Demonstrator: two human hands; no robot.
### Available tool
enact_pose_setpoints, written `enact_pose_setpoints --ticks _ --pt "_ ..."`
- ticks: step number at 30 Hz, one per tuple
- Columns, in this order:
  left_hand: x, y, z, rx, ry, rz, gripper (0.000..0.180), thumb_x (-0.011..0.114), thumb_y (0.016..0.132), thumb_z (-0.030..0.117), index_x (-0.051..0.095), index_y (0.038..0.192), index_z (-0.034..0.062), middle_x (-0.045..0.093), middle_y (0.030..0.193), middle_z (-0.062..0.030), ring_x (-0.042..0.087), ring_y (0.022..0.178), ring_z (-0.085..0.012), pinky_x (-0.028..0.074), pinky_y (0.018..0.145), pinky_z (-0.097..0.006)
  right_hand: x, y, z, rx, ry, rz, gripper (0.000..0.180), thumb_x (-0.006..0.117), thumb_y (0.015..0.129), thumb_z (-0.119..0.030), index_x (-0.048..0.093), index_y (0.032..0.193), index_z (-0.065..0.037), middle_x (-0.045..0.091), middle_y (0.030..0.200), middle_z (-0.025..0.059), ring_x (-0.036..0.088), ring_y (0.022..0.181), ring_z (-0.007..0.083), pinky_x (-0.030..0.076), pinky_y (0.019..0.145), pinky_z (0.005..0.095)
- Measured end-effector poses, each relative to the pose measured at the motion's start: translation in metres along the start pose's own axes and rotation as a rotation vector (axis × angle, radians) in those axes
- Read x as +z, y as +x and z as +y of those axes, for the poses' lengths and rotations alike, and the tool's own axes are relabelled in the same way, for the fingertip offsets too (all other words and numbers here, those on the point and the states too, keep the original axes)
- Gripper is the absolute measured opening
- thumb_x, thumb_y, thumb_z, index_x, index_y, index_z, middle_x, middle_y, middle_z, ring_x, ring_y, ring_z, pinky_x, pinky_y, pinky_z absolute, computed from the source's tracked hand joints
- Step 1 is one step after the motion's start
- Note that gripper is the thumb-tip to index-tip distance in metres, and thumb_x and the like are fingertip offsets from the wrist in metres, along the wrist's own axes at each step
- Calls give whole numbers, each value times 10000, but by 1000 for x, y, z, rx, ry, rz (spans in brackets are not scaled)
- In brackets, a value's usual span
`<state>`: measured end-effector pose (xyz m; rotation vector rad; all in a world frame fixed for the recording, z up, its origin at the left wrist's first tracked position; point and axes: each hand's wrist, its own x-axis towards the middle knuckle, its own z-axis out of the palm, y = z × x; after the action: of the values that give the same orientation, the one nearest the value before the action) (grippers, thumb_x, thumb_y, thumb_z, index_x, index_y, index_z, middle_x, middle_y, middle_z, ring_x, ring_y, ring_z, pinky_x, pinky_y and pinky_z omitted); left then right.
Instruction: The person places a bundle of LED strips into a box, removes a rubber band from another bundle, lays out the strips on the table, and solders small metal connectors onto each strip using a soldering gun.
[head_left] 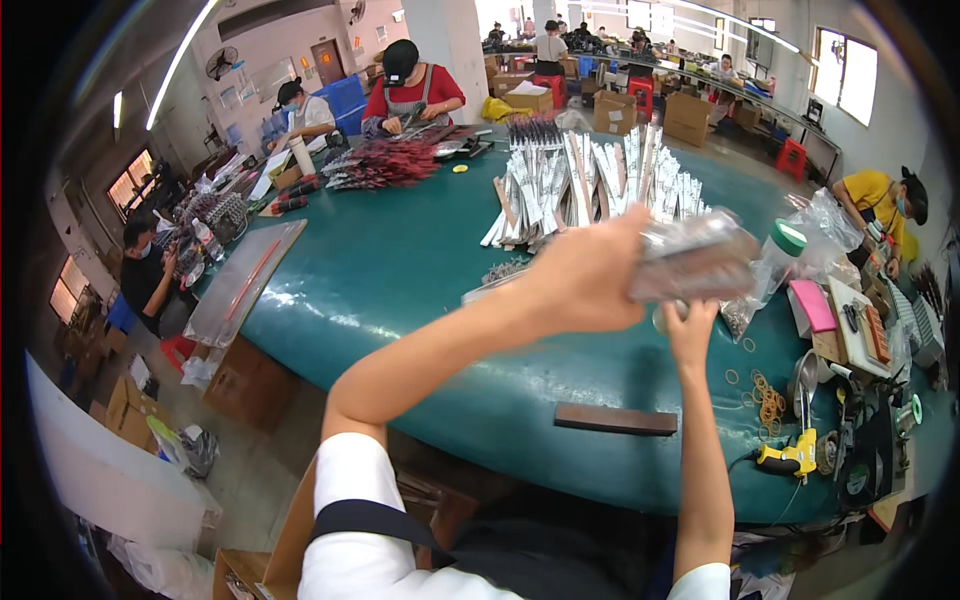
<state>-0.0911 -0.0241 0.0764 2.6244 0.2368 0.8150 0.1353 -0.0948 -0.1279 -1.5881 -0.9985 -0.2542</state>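
Silvery bundle [697, 258] | in left hand [592, 268] | long axis crosswise, free end rightward

Set in an assembly workshop, marked by a broad green worktable [340, 290], workers [448, 90] at left and far right, cardboard cartons [687, 118] far back, and a yellow hand tool [800, 455] at near right.

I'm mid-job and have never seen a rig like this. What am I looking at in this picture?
There's no machine: these are a person's bare hands, seen from above by a wide fisheye camera on their head, so straight edges bend. The left hand holds a blurred shiny bundle. The right hand is just below; its grip is unclear. On the green table lie many white strips, a dark bar, rubber bands and a yellow tool.
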Motion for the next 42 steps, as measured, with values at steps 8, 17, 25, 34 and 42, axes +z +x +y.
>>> enact_pose_setpoints --ticks 8,17,25,34,42 --pt "-123 -137 -60 -436 -231 204 670 810 618 99 485 1191 -23 589 1067 -94 564 954 -153 478 836 -317 -4 -22 41 -35 -446 -261 381 747 742 -152 611 1097 -175 489 1163 175 471 1113 327 401 960 404" --pt "-121 -413 -60 -1029 93 163 605 725 586 6 535 1160 10 576 1053 -102 566 1031 -245 436 925 -324 -24 -69 -60 -87 -266 -294 281 581 939 -168 607 1188 -40 533 1214 118 549 1106 215 492 858 316" --pt "20 -622 -92 -1211 154 -341 451 616 669 -36 530 1104 48 575 1046 -172 544 1021 -383 453 854 -434 -20 -113 -71 -124 -292 -387 200 531 950 -78 646 1098 -7 561 1202 100 566 1064 188 491 842 306" --pt "120 -663 -126 -1181 326 -647 565 692 636 -3 518 1154 138 561 1132 -77 516 1142 -272 384 991 -396 -15 -115 -81 -205 -350 -416 169 537 935 -45 654 1044 9 602 1142 101 564 1044 203 462 847 320" --pt "194 -680 -146 -1128 595 -762 468 613 782 117 507 1232 188 502 1273 -81 420 1277 -262 254 1109 -433 -8 -137 -82 -175 -295 -423 177 543 942 -71 657 1065 -11 603 1154 73 577 998 147 462 742 262"
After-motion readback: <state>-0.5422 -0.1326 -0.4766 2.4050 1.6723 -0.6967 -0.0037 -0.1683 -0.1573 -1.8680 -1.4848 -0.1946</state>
